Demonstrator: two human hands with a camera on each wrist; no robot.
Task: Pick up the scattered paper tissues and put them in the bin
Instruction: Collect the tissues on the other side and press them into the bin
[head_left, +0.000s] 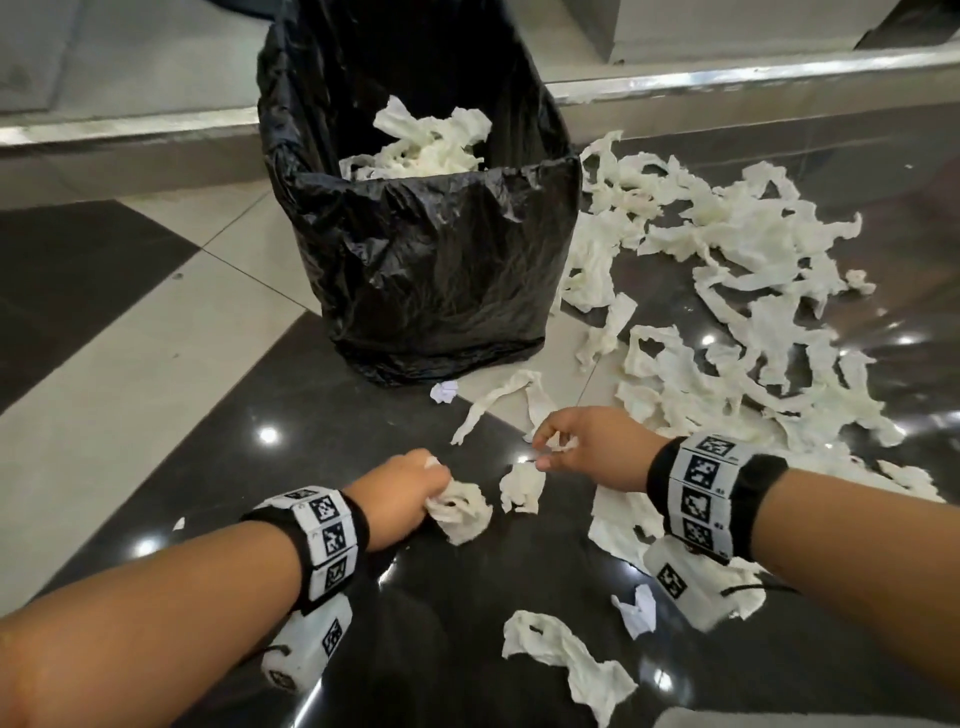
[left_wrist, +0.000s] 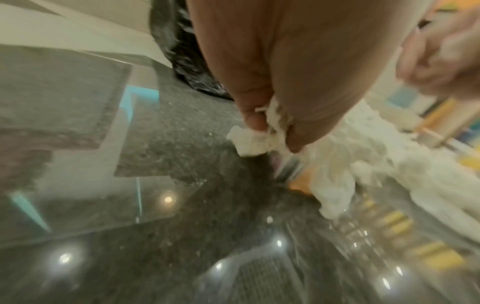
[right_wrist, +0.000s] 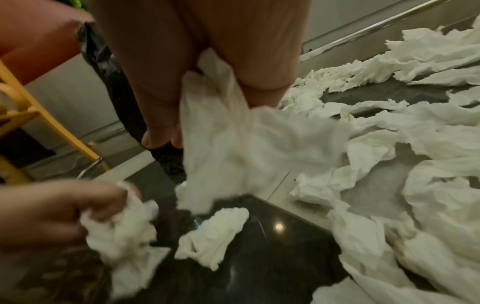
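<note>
The bin (head_left: 431, 249), lined with a black bag, stands on the floor ahead and holds several tissues (head_left: 431, 145). A spread of white tissues (head_left: 753, 291) lies on the floor to its right. My left hand (head_left: 434, 486) grips a crumpled tissue wad (head_left: 462, 512), also seen as a tissue wad (left_wrist: 249, 142) in the left wrist view. My right hand (head_left: 545, 449) pinches a tissue strip (head_left: 535, 400) that trails toward the bin; the held strip (right_wrist: 233, 127) hangs from its fingers. A loose tissue (head_left: 522, 486) lies between the hands.
Glossy dark and pale floor tiles lie all around. A metal-edged step (head_left: 727, 83) runs behind the bin. Another tissue (head_left: 561, 654) and small paper scraps (head_left: 639, 608) lie near me. A yellow chair frame (right_wrist: 39, 115) stands to the left.
</note>
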